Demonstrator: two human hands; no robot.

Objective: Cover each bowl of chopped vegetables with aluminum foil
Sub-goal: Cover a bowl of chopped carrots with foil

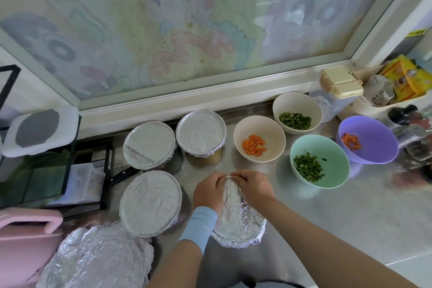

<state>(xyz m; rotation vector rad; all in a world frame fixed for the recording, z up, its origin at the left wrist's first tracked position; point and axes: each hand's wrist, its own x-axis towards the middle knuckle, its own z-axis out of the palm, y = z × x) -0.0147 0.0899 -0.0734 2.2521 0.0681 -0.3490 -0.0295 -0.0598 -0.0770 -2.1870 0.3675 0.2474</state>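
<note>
Our left hand (208, 190) and right hand (253, 184) are close together, fingertips almost meeting. Both are pinching the raised far edge of the foil sheet (236, 215). The sheet peaks up under our fingers and is crimped round the near rim. The bowl under it is completely hidden, sitting on the tabletop (350, 213) right in front of us. There's a light blue wristband (198, 224) on the left wrist.

Just to the left is the near-left covered bowl (150, 202), its foil stretched flat. Behind it stands the back-left covered bowl (149, 144), and beside that the back-middle covered bowl (201, 132), both against the window ledge. Down at the lower left lies a crumpled heap of loose foil (98, 257).

Over to the right, four bowls are open. The beige carrot bowl (259, 124) holds orange dice, and the beige greens bowl (297, 103) sits behind it. The mint bowl (327, 147) has chopped greens in it, and the purple bowl (374, 128) has more carrot, farthest right.
</note>
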